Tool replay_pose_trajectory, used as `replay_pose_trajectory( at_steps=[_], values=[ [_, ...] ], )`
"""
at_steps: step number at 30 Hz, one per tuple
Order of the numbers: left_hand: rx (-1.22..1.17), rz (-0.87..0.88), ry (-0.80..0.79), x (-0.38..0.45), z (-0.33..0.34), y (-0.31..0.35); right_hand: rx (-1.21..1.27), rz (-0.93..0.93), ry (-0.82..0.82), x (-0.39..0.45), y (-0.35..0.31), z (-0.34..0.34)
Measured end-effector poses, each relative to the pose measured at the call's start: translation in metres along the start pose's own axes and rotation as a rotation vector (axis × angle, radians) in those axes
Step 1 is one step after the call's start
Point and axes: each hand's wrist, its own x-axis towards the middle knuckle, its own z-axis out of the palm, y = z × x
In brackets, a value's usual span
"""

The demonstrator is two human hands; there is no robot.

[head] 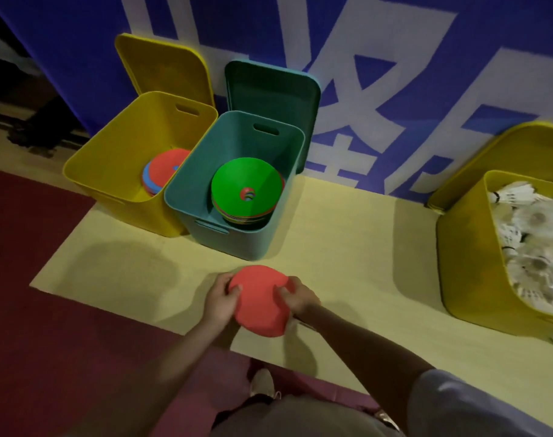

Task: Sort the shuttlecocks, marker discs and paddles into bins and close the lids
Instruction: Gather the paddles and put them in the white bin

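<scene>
Three bins stand on the pale yellow floor strip, and the one on the far right, a yellow bin heaped with white shuttlecocks, is cut off by the frame edge, so its full shape and its lid cannot be seen whole. Most of the discs stacked in the teal bin hide under the green disc on top; only thin coloured edges show beneath it. In the left yellow bin a red disc lying on a blue one is partly hidden behind the teal bin's wall. Both lids, the yellow lid and the teal lid, stand propped open against the blue banner behind. Near the bottom centre, the left hand and right hand grip a red disc from opposite sides, held in front of the teal bin and above the floor strip; the fingers of each hand are curled over its rim, thumbs pressed on top. Whether one disc or several are held cannot be told. Large white characters run across the banner, but they are cropped and cannot be read. A shoe shows below.
</scene>
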Motion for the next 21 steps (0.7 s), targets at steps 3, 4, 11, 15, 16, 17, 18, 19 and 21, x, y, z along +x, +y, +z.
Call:
replay_pose_trajectory(
  at_steps=[3,4,11,15,16,17,18,19,21],
  values=[
    [-0.105,0.081,-0.081,-0.012,0.032,0.044,0.336,-0.026,0.050,-0.009,0.022,-0.036],
    [-0.115,0.124,-0.100,-0.015,0.041,0.060,0.410,-0.060,0.062,-0.015,0.028,-0.052],
    [-0.222,0.328,-0.209,-0.030,0.105,0.192,0.860,-0.280,0.200,-0.062,0.058,-0.182],
    [-0.276,0.392,-0.265,-0.055,0.159,0.266,1.029,-0.330,0.266,-0.080,0.084,-0.254],
    [-0.290,0.400,-0.286,-0.061,0.174,0.282,1.058,-0.347,0.294,-0.084,0.093,-0.272],
    [-0.296,0.408,-0.301,-0.068,0.190,0.296,1.087,-0.374,0.310,-0.088,0.101,-0.289],
    [-0.298,0.416,-0.306,-0.074,0.206,0.309,1.098,-0.393,0.320,-0.093,0.110,-0.305],
    [-0.313,0.426,-0.304,-0.080,0.221,0.320,1.111,-0.403,0.335,-0.096,0.121,-0.320],
    [-0.384,0.458,-0.286,-0.094,0.253,0.338,1.153,-0.404,0.374,-0.104,0.143,-0.349]
  ],
)
